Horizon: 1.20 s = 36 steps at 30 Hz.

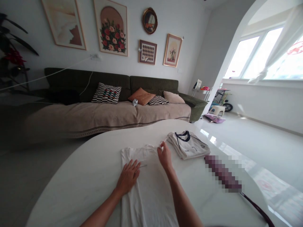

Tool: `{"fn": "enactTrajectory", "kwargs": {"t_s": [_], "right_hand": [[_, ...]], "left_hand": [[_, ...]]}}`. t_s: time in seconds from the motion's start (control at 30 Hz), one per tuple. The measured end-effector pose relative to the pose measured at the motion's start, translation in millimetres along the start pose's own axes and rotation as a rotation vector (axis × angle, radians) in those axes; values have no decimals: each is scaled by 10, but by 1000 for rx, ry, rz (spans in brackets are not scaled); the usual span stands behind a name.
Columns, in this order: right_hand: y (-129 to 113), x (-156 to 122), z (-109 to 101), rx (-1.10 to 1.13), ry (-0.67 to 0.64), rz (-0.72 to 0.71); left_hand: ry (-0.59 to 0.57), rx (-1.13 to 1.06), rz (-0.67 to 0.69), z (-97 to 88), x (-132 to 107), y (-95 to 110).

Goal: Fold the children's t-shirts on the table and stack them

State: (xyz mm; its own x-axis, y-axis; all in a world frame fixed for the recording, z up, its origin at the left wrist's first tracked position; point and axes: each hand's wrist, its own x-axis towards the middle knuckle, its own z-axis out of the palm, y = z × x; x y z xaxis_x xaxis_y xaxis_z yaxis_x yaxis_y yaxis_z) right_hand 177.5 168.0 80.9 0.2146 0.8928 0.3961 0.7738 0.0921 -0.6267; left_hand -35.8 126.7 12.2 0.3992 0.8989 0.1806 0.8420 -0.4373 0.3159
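A thin white T-shirt [151, 192] lies spread lengthwise on the table in front of me, its near end running out of the bottom of the view. My left hand [129, 176] rests flat on its left part, fingers apart. At the far right corner of the cloth, the fingers of my right hand [164, 155] are pinched together on the fabric edge. Just right of that hand sits a folded white jersey [193, 148] with a dark collar and a number on its front; other folded cloth seems to lie beneath it.
All this is on a white rounded table [78, 176]. A pixelated purple object [223, 173] with a dark strap [255, 206] lies near its right edge. Beyond stands a dark green sofa [153, 83] with a beige cover and several cushions. A white stool [217, 110] is farther right.
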Motion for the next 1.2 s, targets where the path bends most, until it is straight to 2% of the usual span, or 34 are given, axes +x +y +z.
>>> {"fn": "enactTrajectory", "kwargs": {"t_s": [0.1, 0.17, 0.23, 0.3, 0.47, 0.63, 0.73, 0.87, 0.97, 1.1, 1.2], "right_hand": [[-296, -264, 448, 28, -92, -144], [-369, -422, 687, 29, -129, -176], [-364, -511, 831, 27, -137, -174], [-327, -528, 890, 26, -130, -159], [-332, -492, 899, 14, -157, -151], [-400, -520, 850, -16, -287, -233], [-313, -323, 761, -79, -306, -197], [-99, 133, 652, -218, -277, -121], [2, 373, 627, -315, -336, -136], [-6, 472, 656, -395, -387, -172], [-48, 455, 712, -405, -382, -195]], "left_hand": [[-7, 12, -11, 16, 2, -17], [-18, 13, -14, 14, 4, -21], [-28, 8, -13, 1, 6, -17], [-27, 2, -14, -15, 6, -9], [-28, -12, -19, -36, 1, 10], [-22, -21, -5, -51, -16, 30], [-3, -21, -1, -57, -25, 38], [33, -54, 5, -48, -27, 34], [68, -112, -24, -29, -27, 22], [111, -166, -111, -13, -35, 13], [101, -200, -107, -28, -37, 18]]}}
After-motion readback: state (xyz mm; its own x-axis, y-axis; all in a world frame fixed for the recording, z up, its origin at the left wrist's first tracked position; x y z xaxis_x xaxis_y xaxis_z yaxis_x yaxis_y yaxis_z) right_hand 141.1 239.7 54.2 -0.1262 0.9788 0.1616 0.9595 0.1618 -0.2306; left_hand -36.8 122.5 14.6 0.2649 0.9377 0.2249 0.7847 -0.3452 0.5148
